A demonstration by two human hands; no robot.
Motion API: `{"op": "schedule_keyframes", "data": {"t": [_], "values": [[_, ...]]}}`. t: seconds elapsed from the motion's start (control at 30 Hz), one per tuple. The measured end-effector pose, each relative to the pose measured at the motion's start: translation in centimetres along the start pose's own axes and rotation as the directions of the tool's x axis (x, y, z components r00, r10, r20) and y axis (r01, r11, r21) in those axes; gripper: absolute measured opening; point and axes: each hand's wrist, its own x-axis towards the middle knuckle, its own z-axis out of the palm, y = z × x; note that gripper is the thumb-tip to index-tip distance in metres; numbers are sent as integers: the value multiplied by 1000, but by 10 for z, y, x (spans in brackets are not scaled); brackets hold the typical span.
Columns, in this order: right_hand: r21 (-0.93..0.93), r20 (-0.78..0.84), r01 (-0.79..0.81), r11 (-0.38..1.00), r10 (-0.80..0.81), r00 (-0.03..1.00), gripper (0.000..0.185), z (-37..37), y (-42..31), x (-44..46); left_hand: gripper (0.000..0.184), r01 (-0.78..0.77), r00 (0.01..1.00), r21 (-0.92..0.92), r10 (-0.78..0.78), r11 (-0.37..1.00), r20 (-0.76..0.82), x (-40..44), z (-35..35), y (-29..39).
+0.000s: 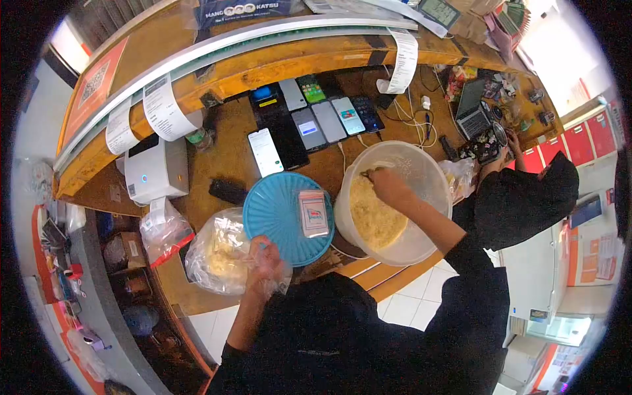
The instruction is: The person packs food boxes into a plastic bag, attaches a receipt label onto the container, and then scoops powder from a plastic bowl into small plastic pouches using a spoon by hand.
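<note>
- The right hand (388, 186) reaches over the rim of a large translucent tub (430, 176), its fingers bent and drawn close together above loose, pale yellow contents (375, 220); whether they pinch a small tool or some of the contents cannot be told.
- The left hand (265, 260), low and close to the body, curls its fingers against thin clear plastic beside a clear bag (220, 253) of similar pale material. A firm pinch on the film cannot be confirmed.
- The work at this moment appears to be handling the loose contents inside the tub, with the left hand attending to the plastic.
- Any lift from here calls for a secure hold by the right fingers, a path clear of the tub's rim and little spillage; the left would need a sure grip on the slippery film.
- Just beside the tub lies a ribbed blue lid (273, 204), a small printed packet (314, 214) flat upon it, between the tub and the clear bag.
- Farther out, phones (264, 151) cluster on the wooden counter (227, 141), a white printer (157, 171) to one side.
- At the far side, a co-worker in dark clothing (526, 197) sits or stands near an open laptop (471, 99).
</note>
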Motion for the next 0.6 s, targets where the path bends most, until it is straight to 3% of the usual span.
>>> {"op": "schedule_keyframes", "data": {"t": [0.07, 0.17, 0.27, 0.33, 0.4, 0.43, 0.5, 0.6], "values": [[25, -62, -32, 999, 34, 998, 17, -14, -1, -9, 74, 52, 998, -63, -54, 997, -41, 0, -4, -3], [3, -137, -56, 998, 56, 989, 16, -14, -3, -15, 76, 131, 991, -146, -129, 981, 26, 1, -9, -6], [-28, -88, -86, 996, 83, 993, 14, 18, -1, -8, 81, 90, 994, 11, -91, 996, 65, 9, -14, -15], [-10, -32, -123, 992, 122, 992, 14, 22, -13, -1, 86, -55, 984, 296, 1, 954, 180, 15, -23, -21], [213, -312, 108, 971, -37, 949, 17, 18, -22, 1, 87, -76, 986, 371, 13, 926, 168, 9, -20, -16], [213, -313, 108, 971, -37, 949, 17, 11, -22, 1, 88, -92, 988, 443, 26, 892, 152, 5, -15, -12], [382, -261, -15, 924, 123, 958, 20, -3, -20, 6, 89, -74, 991, 452, 18, 889, 129, 1, -14, -8], [456, -215, -60, 888, 176, 961, 23, -2, -18, 0, 90, -71, 992, 489, 9, 869, 128, -2, -11, -5]]}}
